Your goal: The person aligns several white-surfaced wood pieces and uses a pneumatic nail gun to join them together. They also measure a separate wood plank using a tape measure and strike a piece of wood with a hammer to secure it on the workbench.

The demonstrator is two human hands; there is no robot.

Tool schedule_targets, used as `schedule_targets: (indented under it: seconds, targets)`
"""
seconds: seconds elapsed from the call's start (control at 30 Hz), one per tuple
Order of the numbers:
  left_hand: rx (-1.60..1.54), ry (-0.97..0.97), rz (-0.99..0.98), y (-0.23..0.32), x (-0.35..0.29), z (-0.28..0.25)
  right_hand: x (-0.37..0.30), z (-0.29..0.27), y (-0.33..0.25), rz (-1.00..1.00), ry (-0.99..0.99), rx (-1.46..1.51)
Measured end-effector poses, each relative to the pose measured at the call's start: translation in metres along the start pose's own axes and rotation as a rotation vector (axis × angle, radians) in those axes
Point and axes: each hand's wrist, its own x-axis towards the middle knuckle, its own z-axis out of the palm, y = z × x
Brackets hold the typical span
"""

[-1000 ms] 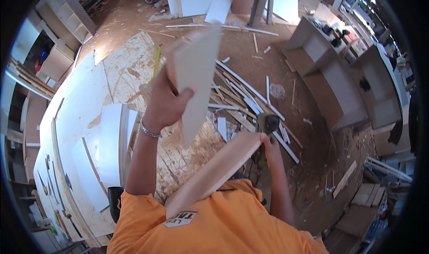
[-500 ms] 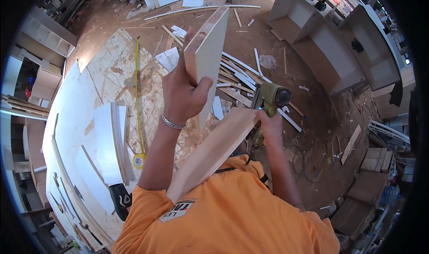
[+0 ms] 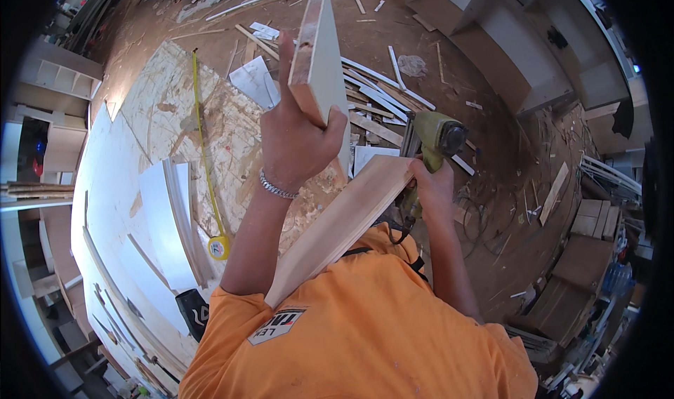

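Observation:
My left hand [image 3: 298, 143] is closed round a pale wooden board [image 3: 327, 62] that stands tilted up on edge, thumb on its face and index finger stretched along its side. In my right hand [image 3: 434, 192] is a green nail gun [image 3: 438, 134], gripped by its handle, its head facing the boards. A second wooden board [image 3: 340, 227] runs slantwise from beside my left elbow to my right hand, close against my orange shirt. Its far end lies by the nail gun; whether the two boards touch is hidden behind my left hand and wrist.
A yellow tape measure [image 3: 219, 247] lies drawn out on the scuffed worktop [image 3: 175, 111] at left, near white panels [image 3: 165, 216] and a black tool [image 3: 191, 311]. Wood offcuts [image 3: 379, 101] litter the floor. Cabinet carcasses [image 3: 491, 55] stand far right, stacked brown boards [image 3: 572, 251] near right.
The view has shifted a little, so the worktop and floor sit further left. Both hands and the nail gun appear slightly further right, and both keep their hold.

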Motion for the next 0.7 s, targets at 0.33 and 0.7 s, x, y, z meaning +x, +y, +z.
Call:
schedule_targets:
  seconds: [0.33,0.7]
  targets:
    - [0.137,-0.142,0.173,-0.015,-0.023,-0.048,0.005,0.001,-0.007,-0.005,-0.031,-0.062]
    - [0.046,0.036,0.323,0.008,-0.036,-0.104,0.016,-0.004,0.003,-0.020,-0.100,-0.045]
